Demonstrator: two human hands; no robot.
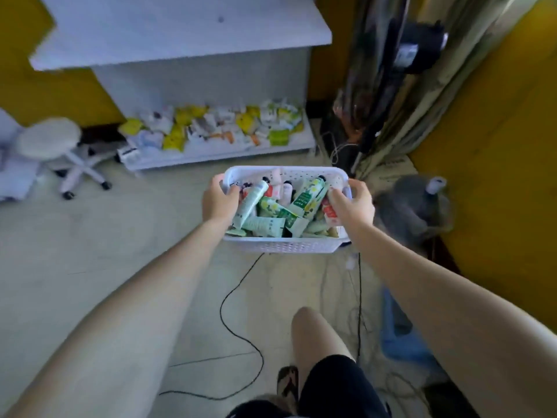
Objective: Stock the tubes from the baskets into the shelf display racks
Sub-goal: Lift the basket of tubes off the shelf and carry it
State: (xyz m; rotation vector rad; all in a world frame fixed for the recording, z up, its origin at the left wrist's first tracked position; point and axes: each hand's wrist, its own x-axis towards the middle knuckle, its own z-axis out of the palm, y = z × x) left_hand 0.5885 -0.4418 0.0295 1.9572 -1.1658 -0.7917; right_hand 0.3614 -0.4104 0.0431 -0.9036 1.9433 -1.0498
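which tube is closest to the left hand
The plain pale-green tube with a white cap, beside the left hand gripping the basket; the flowered tube and red-and-white tube lie further right.

The basket (286,246) is white, patterned with small holes; its tubes (265,226) are mint green, floral yellow-green and pink. The walls (497,146) are yellow, the shelf (180,40) white.

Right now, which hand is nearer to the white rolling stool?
Left. The left hand grips the left rim of the white basket, on the side facing the white rolling stool. The right hand grips the opposite rim, farther away.
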